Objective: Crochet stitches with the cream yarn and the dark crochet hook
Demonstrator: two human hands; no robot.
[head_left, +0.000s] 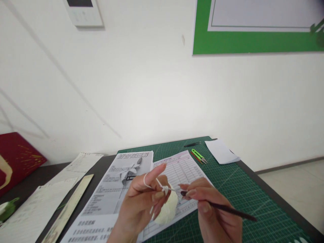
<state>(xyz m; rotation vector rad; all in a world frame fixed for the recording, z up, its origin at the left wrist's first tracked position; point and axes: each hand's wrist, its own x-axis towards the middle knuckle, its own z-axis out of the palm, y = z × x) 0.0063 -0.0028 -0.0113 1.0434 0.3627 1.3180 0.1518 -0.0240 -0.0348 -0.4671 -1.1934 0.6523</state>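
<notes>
My left hand (141,199) is closed round a cream crocheted piece (168,211), with white yarn (146,182) looped over the raised index finger. My right hand (212,212) pinches a dark crochet hook (227,209) whose tip sits in the stitches near my left thumb. Both hands hover above a printed instruction sheet (118,192) and a ruled form (179,168) on the green cutting mat (240,189).
Green thread snips (198,156), a dark pen (191,144) and a white folded paper (221,152) lie at the mat's far end. Papers (32,209) and a wooden ruler (68,209) lie left. A red box (17,158) stands against the white wall.
</notes>
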